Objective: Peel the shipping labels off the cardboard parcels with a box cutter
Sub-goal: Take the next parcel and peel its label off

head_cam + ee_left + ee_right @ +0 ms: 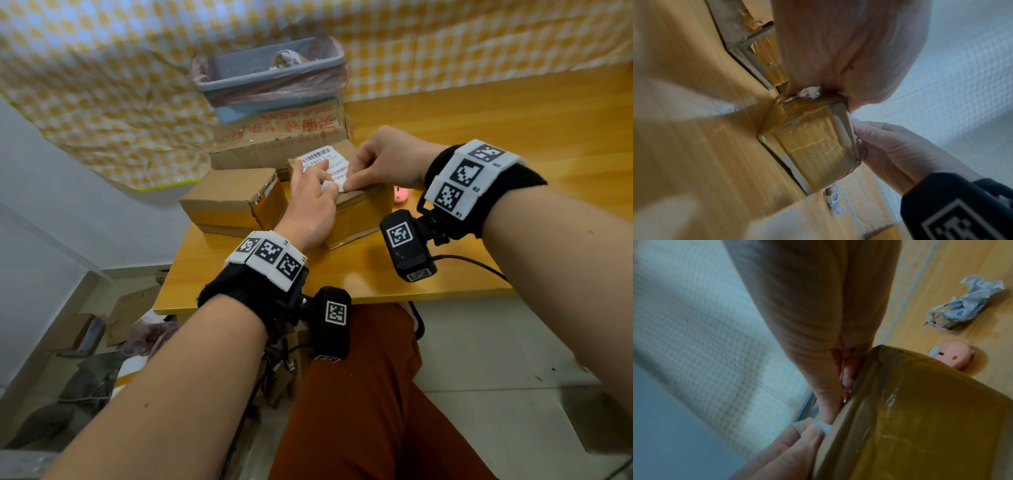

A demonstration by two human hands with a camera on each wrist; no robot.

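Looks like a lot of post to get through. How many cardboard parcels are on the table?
3. One under both hands, its label half lifted: the taped parcel. A plain parcel sits at its left. A printed box lies behind, under the bin. Others may be hidden.

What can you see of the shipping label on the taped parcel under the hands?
The shipping label is white paper with a barcode and black print, lying on top of the taped cardboard parcel. Its near corner is lifted and curled. The left hand pinches that loose corner; the right hand presses its right edge.
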